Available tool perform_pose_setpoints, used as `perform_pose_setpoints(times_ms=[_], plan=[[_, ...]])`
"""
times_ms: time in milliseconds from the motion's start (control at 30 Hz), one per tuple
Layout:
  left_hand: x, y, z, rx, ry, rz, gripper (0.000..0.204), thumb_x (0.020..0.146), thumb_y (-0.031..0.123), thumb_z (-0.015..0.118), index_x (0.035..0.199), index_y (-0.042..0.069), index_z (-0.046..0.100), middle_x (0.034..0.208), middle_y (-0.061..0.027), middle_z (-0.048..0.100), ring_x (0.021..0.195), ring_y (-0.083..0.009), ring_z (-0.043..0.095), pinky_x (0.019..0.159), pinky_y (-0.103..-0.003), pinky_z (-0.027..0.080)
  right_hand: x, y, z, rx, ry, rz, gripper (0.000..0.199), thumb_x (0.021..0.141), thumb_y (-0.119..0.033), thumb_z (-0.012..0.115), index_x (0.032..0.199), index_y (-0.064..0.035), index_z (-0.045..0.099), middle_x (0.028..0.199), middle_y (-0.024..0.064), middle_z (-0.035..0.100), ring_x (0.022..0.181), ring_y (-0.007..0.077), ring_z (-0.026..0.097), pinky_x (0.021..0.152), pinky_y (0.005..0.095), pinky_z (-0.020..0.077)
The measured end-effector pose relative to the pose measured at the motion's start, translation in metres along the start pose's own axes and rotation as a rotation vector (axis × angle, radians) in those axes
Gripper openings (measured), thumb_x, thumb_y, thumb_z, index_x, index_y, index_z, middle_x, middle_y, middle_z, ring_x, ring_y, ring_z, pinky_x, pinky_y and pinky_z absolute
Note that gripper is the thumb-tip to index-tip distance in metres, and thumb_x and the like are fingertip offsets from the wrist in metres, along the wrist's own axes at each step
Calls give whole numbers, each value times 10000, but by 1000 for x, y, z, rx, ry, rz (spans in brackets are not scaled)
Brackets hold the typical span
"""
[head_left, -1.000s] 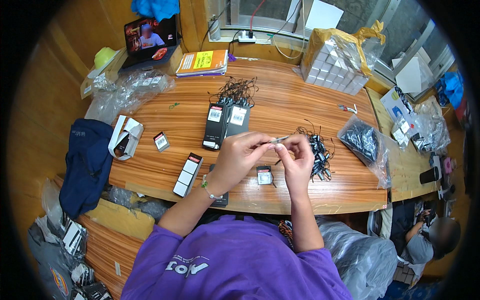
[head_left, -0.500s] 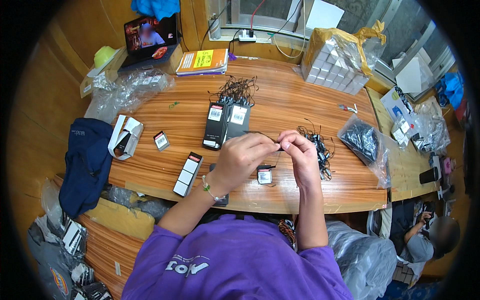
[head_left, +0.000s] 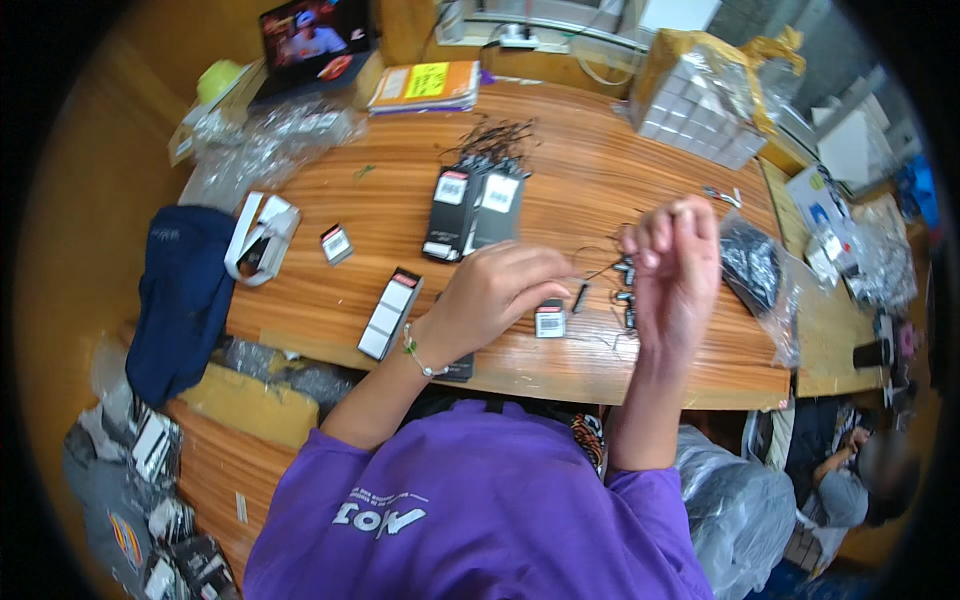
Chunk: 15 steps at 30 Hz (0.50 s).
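My left hand (head_left: 497, 297), wearing a bead bracelet, is closed in a pinch over the front of the table. A thin black string (head_left: 600, 271) runs from its fingertips toward the right, with a small black toggle (head_left: 581, 297) hanging beside them. My right hand (head_left: 675, 265) is raised higher, its fingers curled together; what they hold, if anything, cannot be made out. Below my left fingertips lies a small stack of labels (head_left: 550, 322). Behind the right hand, a pile of black tag strings (head_left: 624, 290) is partly hidden.
Two stacks of black hang tags (head_left: 449, 213) with strings stand mid-table. Left of my hand lies a black tag stack with white labels (head_left: 391, 312). Farther out are a small label stack (head_left: 336, 243), a bag of black items (head_left: 750, 265), pliers (head_left: 722, 195) and a wrapped box block (head_left: 700, 110).
My hands were together at the string and are now apart. The right hand has moved up and to the right; the left stays low. The whole view has shifted slightly.
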<state>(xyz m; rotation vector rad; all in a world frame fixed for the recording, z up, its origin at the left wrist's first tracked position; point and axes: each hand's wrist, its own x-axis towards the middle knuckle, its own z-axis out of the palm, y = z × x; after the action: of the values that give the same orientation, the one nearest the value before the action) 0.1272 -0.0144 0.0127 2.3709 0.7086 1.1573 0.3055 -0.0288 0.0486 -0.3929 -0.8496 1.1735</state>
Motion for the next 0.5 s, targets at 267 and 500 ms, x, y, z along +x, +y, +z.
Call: perform_pose_setpoints(times_ms=[267, 500], plan=[[-77, -68, -85, -19, -136, -690, 360, 774, 123, 647, 1118, 55, 570, 965, -101, 620, 913, -192, 590, 790, -297, 466, -33, -40, -21, -277, 47, -148, 290, 834, -31, 504, 1118, -52, 452, 718, 38, 443, 645, 119, 420, 657, 295, 372], [-107, -95, -89, -197, -290, -937, 476, 691, 78, 716, 1147, 77, 578, 1081, -105, 555, 923, -188, 562, 800, -311, 460, -34, -38, -25, -311, 109, -83, 281, 820, -24, 515, 1090, -38, 439, 706, 53, 470, 621, 132, 446, 672, 297, 371]])
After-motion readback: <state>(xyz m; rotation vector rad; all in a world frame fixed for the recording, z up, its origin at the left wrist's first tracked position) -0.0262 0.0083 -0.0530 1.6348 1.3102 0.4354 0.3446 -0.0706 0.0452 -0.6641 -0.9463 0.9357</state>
